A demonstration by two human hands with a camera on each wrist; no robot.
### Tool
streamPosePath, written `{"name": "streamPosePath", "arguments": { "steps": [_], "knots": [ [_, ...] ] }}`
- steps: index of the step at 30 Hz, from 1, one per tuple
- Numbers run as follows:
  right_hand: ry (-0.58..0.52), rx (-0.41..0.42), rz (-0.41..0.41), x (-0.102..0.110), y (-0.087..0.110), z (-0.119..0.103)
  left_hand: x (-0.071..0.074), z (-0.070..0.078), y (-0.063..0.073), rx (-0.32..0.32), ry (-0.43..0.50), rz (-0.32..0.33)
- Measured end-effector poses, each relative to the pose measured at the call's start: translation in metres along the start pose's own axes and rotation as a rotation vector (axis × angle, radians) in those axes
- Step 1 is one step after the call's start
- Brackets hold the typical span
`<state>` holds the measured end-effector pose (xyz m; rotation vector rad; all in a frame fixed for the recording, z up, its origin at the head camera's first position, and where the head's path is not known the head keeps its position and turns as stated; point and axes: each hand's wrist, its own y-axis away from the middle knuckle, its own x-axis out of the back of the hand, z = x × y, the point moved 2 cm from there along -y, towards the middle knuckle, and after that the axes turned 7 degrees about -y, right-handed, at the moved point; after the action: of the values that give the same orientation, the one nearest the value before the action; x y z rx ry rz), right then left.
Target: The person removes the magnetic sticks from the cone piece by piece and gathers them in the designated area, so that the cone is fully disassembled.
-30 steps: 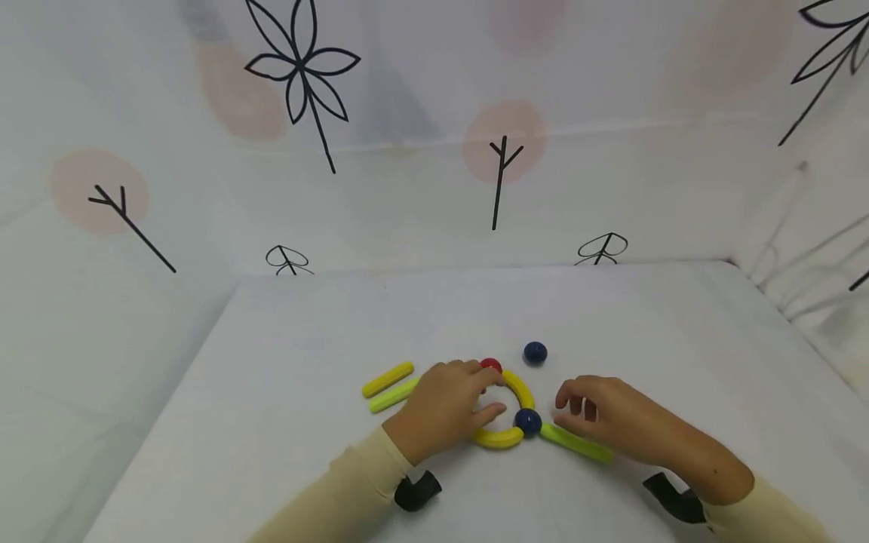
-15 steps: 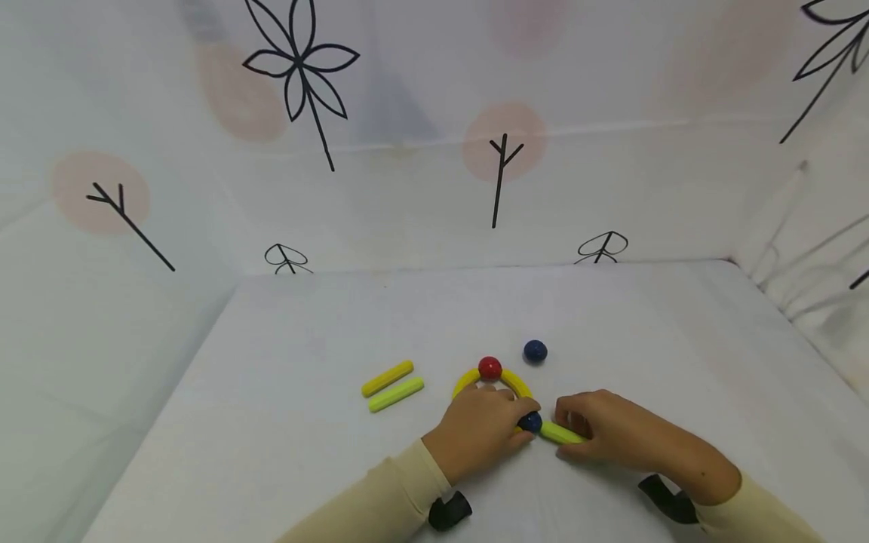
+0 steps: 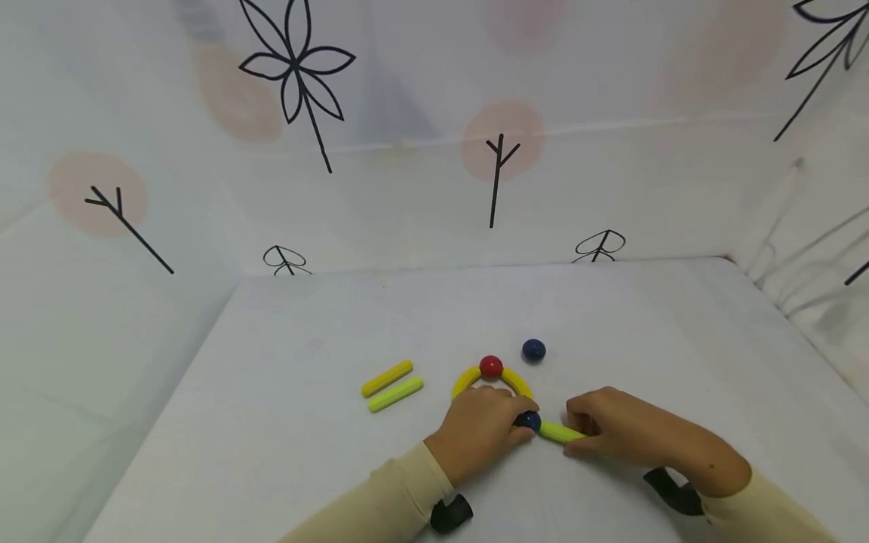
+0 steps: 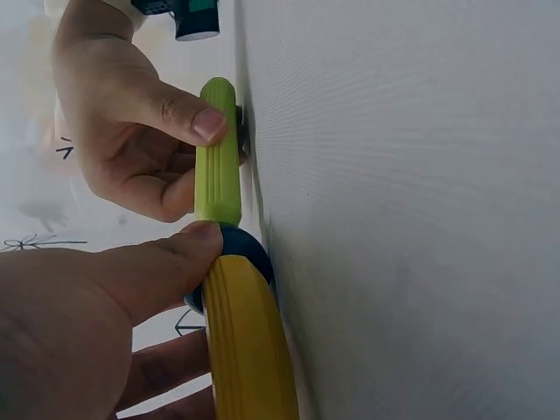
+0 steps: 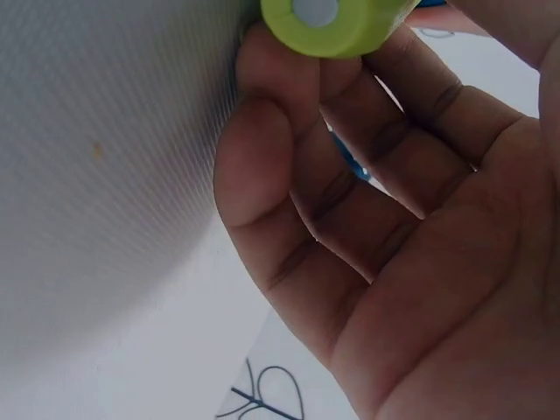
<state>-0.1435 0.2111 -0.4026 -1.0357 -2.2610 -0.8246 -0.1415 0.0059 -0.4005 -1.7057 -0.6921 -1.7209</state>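
Note:
In the head view my left hand (image 3: 478, 434) pinches a dark blue ball (image 3: 528, 421) between thumb and forefinger. A straight lime-green stick (image 3: 560, 433) touches that ball, and my right hand (image 3: 624, 426) pinches it near its outer end. Curved yellow sticks (image 3: 518, 382) form a ring with a red ball (image 3: 491, 367) at the top; my left hand covers the ring's lower part. The left wrist view shows a curved yellow stick (image 4: 249, 341) against the ball's other side. From the right wrist, a round grey disc shows in the green stick's end (image 5: 350, 31).
A loose dark blue ball (image 3: 533, 350) lies behind the ring. To the left are a straight yellow stick (image 3: 387, 378) and a second lime-green stick (image 3: 397, 394), side by side. The white table (image 3: 326, 324) meets a printed cloth backdrop (image 3: 407, 204) at the back.
My left hand has moved from the ring's upper left down to the near blue ball and pinched it. My right hand has closed on the green stick, then shifted slightly right.

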Motion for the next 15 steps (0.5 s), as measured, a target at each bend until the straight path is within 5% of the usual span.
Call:
{"name": "streamPosePath", "arguments": {
  "steps": [11, 15],
  "knots": [
    [0.072, 0.068, 0.011, 0.012, 0.005, -0.001, 0.000, 0.000, 0.001, 0.008, 0.047, -0.027],
    [0.107, 0.032, 0.003, 0.019, 0.010, 0.002, 0.000, 0.000, 0.000, 0.000, 0.054, -0.038]
  ]
}}
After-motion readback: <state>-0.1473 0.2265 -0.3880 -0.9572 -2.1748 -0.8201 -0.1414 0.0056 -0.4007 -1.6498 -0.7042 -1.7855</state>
